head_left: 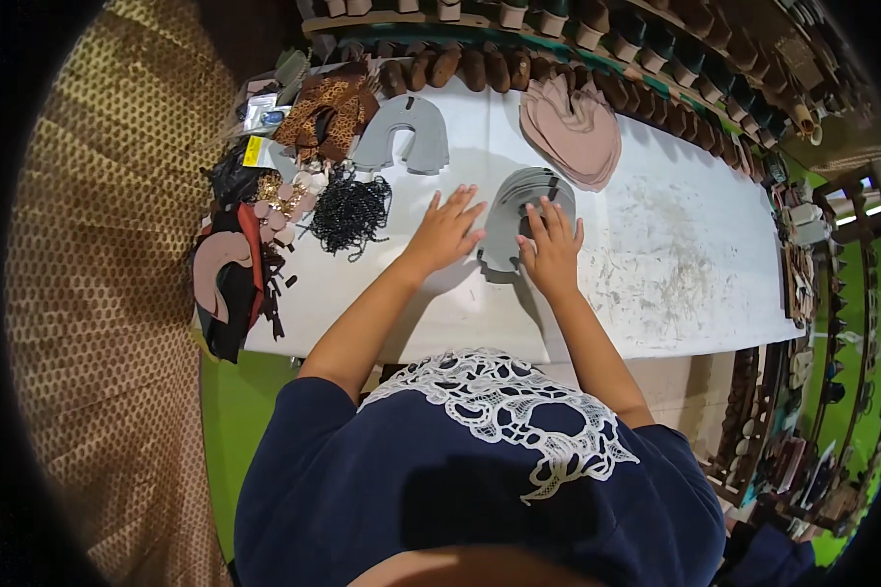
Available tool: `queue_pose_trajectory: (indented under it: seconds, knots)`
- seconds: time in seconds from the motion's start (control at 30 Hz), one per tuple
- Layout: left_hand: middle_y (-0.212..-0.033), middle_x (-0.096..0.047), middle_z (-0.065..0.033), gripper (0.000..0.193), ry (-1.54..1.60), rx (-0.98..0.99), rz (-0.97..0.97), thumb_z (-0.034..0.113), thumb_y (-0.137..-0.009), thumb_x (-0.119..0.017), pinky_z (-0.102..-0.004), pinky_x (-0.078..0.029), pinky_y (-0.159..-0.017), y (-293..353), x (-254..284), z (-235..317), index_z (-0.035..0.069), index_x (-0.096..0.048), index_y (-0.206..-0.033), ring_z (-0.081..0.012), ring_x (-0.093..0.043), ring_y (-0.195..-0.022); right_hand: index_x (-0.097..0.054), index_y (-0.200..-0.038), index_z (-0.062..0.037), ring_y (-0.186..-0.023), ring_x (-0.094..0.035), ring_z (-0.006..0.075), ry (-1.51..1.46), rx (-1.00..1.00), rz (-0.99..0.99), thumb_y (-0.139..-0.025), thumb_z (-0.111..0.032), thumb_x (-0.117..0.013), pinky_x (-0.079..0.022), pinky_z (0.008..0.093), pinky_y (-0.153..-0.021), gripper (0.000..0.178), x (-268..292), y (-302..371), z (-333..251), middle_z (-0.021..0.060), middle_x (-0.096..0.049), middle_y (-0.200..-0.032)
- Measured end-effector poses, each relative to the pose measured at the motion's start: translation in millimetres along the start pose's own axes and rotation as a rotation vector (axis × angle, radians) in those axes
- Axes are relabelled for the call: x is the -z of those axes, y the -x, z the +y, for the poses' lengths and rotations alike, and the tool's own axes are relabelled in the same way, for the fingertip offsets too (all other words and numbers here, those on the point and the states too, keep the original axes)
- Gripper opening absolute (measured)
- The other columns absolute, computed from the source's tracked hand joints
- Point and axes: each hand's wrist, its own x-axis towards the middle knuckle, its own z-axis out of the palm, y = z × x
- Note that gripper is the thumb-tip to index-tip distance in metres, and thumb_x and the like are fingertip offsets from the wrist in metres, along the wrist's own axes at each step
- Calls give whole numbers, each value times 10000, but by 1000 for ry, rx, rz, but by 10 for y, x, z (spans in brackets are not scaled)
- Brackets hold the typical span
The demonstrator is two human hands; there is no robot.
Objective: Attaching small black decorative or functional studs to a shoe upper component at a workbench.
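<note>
A stack of grey U-shaped shoe upper pieces (pixel 504 225) lies near the middle of the white table. My right hand (pixel 552 247) rests over its right side, fingers spread. Left of the stack, my left hand (pixel 442 235) hovers at or just above the tabletop, fingers apart and holding nothing; whether it touches the cloth I cannot tell. Farther back on the left sits another grey U-shaped piece or pile (pixel 372 147) with a dark mark at its top. Pink upper pieces (pixel 568 132) lie stacked at the back right.
A heap of black beaded cord (pixel 350 212) lies left of my left hand. Beyond it are leopard-print pieces (pixel 325 115), black and red material and small trims. Brown shoe lasts (pixel 445 67) line the table's back edge, with shelves of more behind. The white tabletop (pixel 675 254) is smudged at right.
</note>
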Motion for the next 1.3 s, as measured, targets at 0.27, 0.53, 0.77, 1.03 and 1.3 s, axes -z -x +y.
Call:
queue_pose_trajectory:
  seconds: [0.27,0.53,0.77,1.03,1.3]
  knots:
    - [-1328,-446,-129,382,-125,216,145,268,-828,-596,-528,-224,-1057,287,518,-854,95,-572,-1168,-339,-340,-1282,-560,-1177,-186,-1205,-421,260,-105,181,-82,-803,-258,-609,-223,544,-1009,384,-362,-362,-676,44,-494,-1252]
    - [-1373,-391,-76,236,-418,294,208,164,-767,-643,-570,-161,-1052,239,808,-1579,179,-682,-999,-313,-262,-1315,-629,-1067,-173,-1134,-484,208,-59,81,-292,-803,-229,-603,-283,549,-1002,271,-905,-964,-946,44,-578,-1122]
    - [-1388,-394,-61,169,-515,69,167,151,-734,-609,-586,-104,-1064,9,850,-1966,175,-695,-878,-305,-260,-1326,-621,-1068,-177,-1095,-509,215,44,43,-244,-806,-240,-615,-302,540,-987,270,-1251,-1351,-909,40,-580,-1094]
    - [-1339,-450,-24,49,-376,25,32,159,-678,-674,-580,-98,-1069,-90,1015,-2111,173,-694,-721,-298,-264,-1323,-657,-978,-209,-1051,-512,195,45,-20,-352,-774,-223,-648,-285,530,-1004,205,-1300,-1473,-872,2,-579,-1012]
    - [-1302,-477,-18,35,-399,6,141,161,-732,-661,-572,-124,-1059,-202,1000,-2132,140,-669,-759,-290,-304,-1295,-655,-979,-174,-1102,-497,207,80,50,-248,-799,-223,-607,-302,533,-987,193,-1317,-1499,-928,17,-575,-1069]
